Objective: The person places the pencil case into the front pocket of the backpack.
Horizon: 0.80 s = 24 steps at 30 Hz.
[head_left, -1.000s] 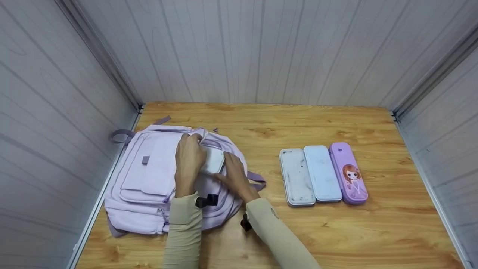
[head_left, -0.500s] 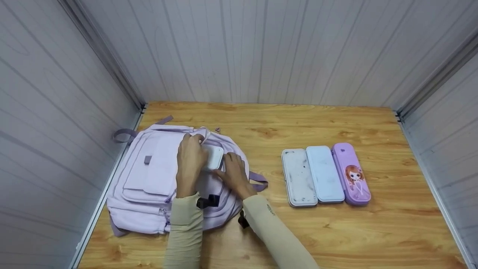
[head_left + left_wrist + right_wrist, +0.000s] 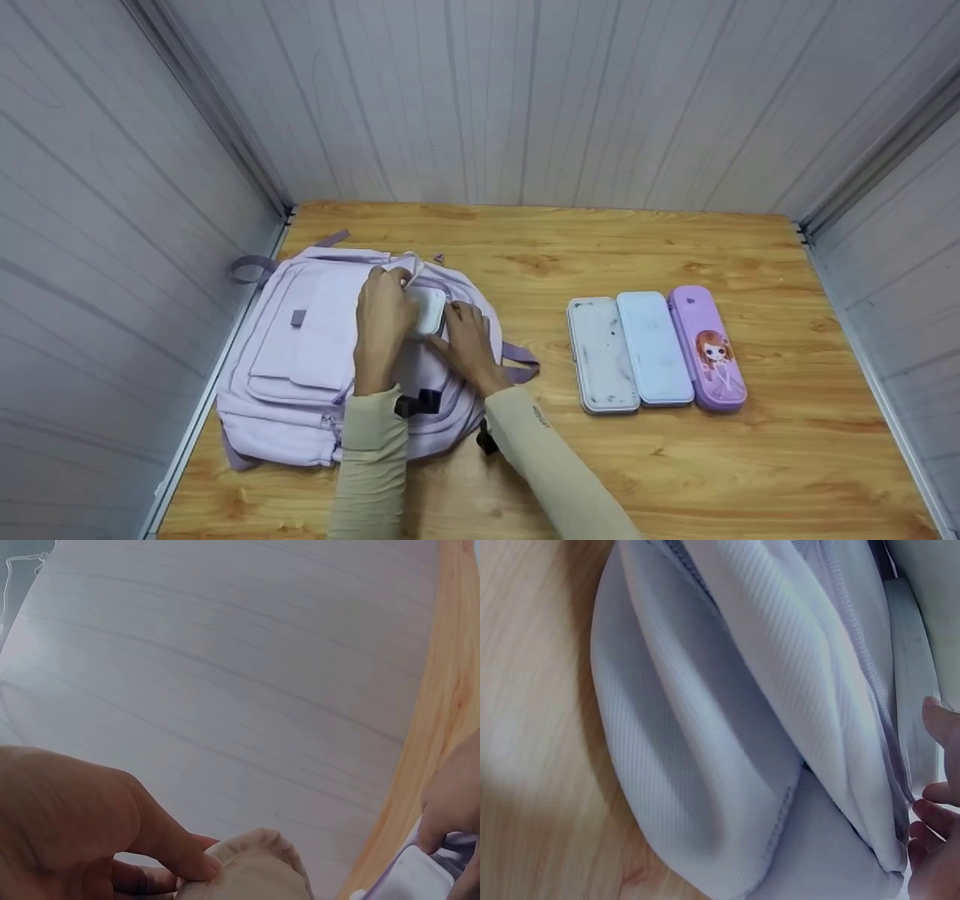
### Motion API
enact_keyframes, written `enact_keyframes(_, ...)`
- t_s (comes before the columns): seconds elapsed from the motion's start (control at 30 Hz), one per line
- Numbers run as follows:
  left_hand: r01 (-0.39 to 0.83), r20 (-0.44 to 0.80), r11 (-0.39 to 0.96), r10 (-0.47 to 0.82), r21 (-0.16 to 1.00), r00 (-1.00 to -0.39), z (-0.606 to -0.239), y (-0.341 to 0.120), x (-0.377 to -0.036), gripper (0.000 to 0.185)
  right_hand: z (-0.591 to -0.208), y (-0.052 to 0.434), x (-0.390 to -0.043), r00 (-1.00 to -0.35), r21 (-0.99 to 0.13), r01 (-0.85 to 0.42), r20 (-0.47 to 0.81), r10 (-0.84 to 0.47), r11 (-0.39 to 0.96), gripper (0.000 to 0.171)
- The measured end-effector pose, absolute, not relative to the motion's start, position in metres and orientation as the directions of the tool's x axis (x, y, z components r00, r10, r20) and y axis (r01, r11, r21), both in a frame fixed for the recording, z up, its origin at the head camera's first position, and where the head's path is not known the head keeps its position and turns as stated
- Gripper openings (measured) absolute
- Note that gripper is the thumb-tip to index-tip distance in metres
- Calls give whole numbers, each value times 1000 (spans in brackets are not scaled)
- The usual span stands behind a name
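Note:
A lilac backpack (image 3: 300,352) lies flat at the left of the wooden table (image 3: 600,465). My left hand (image 3: 382,322) pinches the fabric edge (image 3: 255,862) of its top opening and holds it up. My right hand (image 3: 466,343) grips the near end of a white pencil case (image 3: 430,310), which sits partly inside the opening. In the left wrist view the case (image 3: 416,881) shows between my right hand's fingers (image 3: 450,795). The right wrist view shows the backpack's ribbed fabric (image 3: 727,727), the case (image 3: 915,682) and my fingertips (image 3: 934,840).
Three pencil cases lie side by side at the right: a scuffed white one (image 3: 600,354), a pale blue one (image 3: 654,349) and a purple one with a cartoon girl (image 3: 707,347). Grey panel walls close in the table on three sides.
The white pencil case has slid further into the backpack's opening, and my right hand has followed it up and to the left. My left hand has kept its hold on the edge.

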State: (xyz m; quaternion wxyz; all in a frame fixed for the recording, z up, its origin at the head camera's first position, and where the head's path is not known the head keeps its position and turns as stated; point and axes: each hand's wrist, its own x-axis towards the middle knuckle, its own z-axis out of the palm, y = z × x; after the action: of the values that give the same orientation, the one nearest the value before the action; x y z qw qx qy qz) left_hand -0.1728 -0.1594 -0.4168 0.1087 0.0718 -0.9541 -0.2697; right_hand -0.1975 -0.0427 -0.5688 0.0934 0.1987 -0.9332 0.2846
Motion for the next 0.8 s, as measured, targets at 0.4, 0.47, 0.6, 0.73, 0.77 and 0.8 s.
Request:
enact_keyframes(0.4, -80, 170, 836, -202, 542, -965, -416, -161, -173, 32, -573, -58, -197, -882, -430, -432, 385, -272, 793, 55)
enact_keyframes(0.47, -84, 167, 833, -206, 547, -964, -417, -162, -173, 33, -573, -61, -196, -881, -424, -424, 396, -258, 800, 53)
enact_keyframes(0.6, -91, 156, 828, -211, 554, -965, -416, -163, -172, 33, -574, -66, -195, -889, -417, -401, 391, -237, 816, 51)
enact_keyframes(0.73, -92, 148, 824, -208, 559, -967, -417, -163, -171, 34, -575, -68, -194, -900, -406, -375, 376, -222, 834, 50)
enact_keyframes(0.77, -92, 149, 823, -209, 560, -967, -417, -163, -171, 34, -576, -69, -194, -901, -404, -372, 373, -221, 836, 50)
enact_keyframes(0.8, -94, 147, 822, -211, 562, -966, -418, -163, -171, 33, -576, -70, -193, -902, -401, -371, 371, -222, 837, 50)
